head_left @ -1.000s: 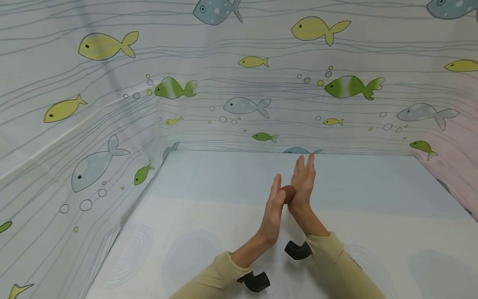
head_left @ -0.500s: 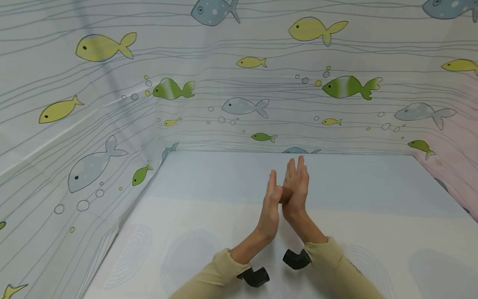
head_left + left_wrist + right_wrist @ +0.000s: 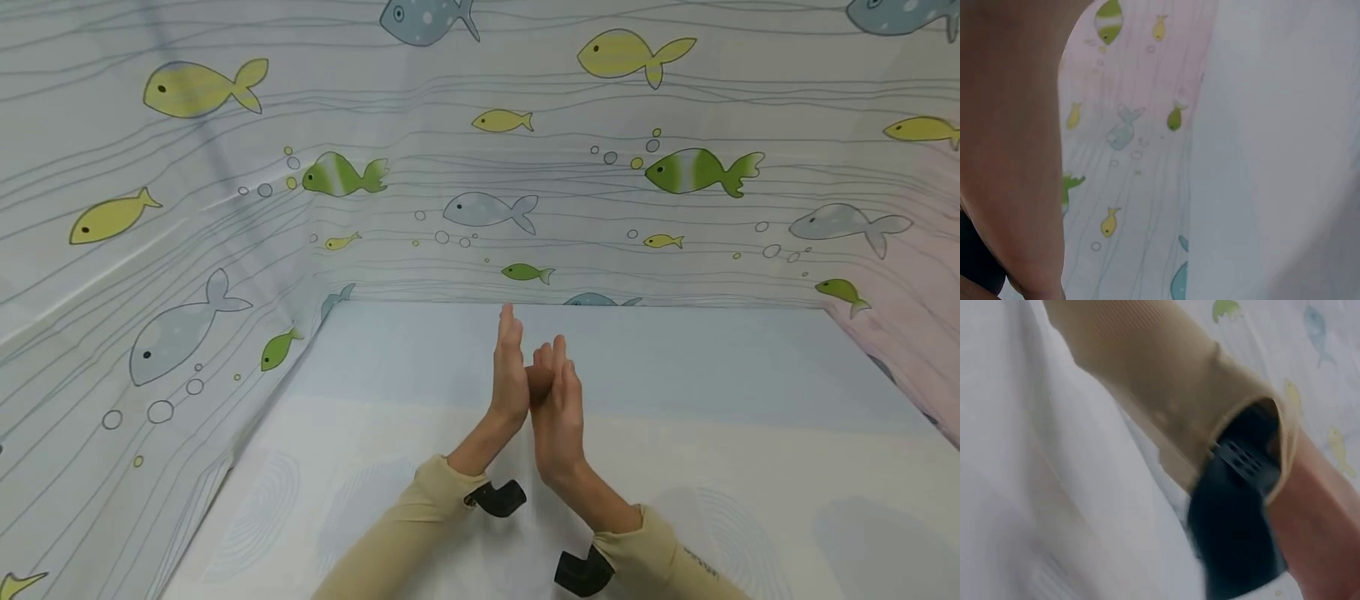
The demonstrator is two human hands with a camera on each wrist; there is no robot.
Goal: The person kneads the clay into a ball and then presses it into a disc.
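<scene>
Palms press a small brown lump of clay (image 3: 538, 382) between them. Left hand (image 3: 510, 375) stands at 9 o'clock of the lump, right hand (image 3: 561, 415) at 3 o'clock. Fingers of both are straight, grasping nothing.

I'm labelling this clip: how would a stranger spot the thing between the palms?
Above the pale table, the left hand and right hand press together upright. The small brown lump peeking between them is the only dark, earthy thing among pastel fish prints.

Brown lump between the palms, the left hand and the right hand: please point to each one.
brown lump (image 3: 538, 382), head view, its visible top.
left hand (image 3: 509, 371), head view, back.
right hand (image 3: 561, 408), head view, back.
</scene>
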